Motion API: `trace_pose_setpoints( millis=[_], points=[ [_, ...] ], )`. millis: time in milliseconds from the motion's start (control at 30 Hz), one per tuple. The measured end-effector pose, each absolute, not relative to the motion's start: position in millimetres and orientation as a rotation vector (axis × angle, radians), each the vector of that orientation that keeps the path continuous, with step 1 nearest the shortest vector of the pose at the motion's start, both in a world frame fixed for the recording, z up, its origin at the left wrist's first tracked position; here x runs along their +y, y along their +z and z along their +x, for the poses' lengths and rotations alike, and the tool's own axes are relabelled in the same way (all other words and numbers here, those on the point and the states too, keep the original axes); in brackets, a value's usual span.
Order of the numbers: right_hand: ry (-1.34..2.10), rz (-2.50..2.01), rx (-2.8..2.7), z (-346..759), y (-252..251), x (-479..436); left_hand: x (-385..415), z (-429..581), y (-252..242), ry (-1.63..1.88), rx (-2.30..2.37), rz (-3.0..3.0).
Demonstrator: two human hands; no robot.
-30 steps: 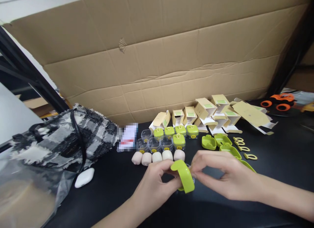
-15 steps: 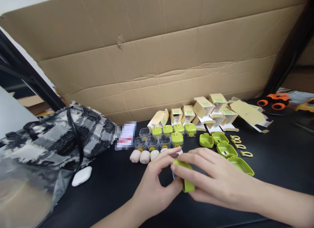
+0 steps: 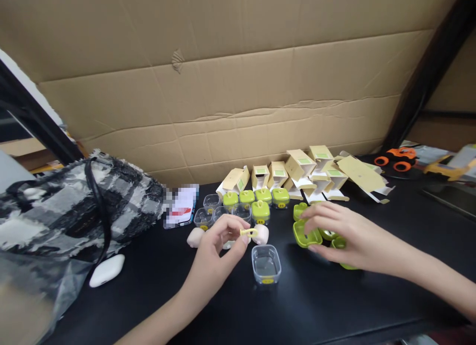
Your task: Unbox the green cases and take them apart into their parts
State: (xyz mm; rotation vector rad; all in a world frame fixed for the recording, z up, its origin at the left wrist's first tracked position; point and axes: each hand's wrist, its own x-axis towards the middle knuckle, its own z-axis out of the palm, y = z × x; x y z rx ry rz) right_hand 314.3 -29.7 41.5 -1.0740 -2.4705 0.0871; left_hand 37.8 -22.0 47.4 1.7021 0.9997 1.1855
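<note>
My left hand [image 3: 215, 246] pinches a small yellow loop piece [image 3: 248, 232] between thumb and fingers, just above the row of pale pink lumps [image 3: 261, 234]. My right hand [image 3: 340, 231] grips a green lid [image 3: 305, 236] by its edge, over the other green lids [image 3: 344, 245] on the black table [image 3: 372, 295]. An open clear plastic box [image 3: 266, 264] with a yellow smiley label stands between my hands, lidless. Behind it are more clear boxes [image 3: 204, 217], some capped with green lids [image 3: 261, 211].
Small kraft cartons [image 3: 297, 166] lie in a row along a big cardboard sheet [image 3: 223, 87]. A black-and-white tweed bag [image 3: 74, 206] and a white earbud case [image 3: 106, 270] are at the left. An orange toy car [image 3: 396, 159] sits far right.
Both hands were together on the green lid over the clear box. Now the lid is off: my right hand carried it right to the other lids, and my left holds the yellow loop piece.
</note>
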Motion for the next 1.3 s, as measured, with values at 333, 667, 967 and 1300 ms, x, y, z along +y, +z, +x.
trace_pose_setpoints(
  millis=[333,667,967,1300],
  points=[
    [-0.317,-1.226,-2.513,321,22,-31,-29,36,49,0.988,0.954,1.911],
    [-0.002,-0.925,-2.633,257,35,-49,-41,40,39,0.967,0.924,2.079],
    [0.077,-0.997,-2.494,281,59,-20,-47,45,33,0.947,0.830,2.110],
    [-0.162,-1.168,-2.470,288,34,27,-43,48,27,0.767,0.904,1.960]
  ],
)
